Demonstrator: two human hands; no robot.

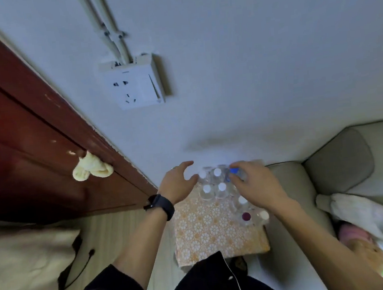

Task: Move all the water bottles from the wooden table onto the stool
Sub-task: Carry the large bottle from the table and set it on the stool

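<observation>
Several clear water bottles stand on a surface covered with an orange floral cloth (208, 234) by the wall. White-capped bottles (220, 186) cluster at the far edge. One with a dark red cap (246, 216) stands at the right edge. My right hand (257, 185) grips a blue-capped bottle (234, 171) at the far right of the cluster. My left hand (178, 183), with a dark watch on the wrist, hovers open just left of the white-capped bottles, not touching them.
A grey sofa (342, 165) with bedding on it (368, 216) lies to the right. A dark red wooden door (34, 148) stands to the left, a cloth (91, 169) wrapped on its handle. A wall socket (133, 85) sits above. Pale bedding (22, 266) lies lower left.
</observation>
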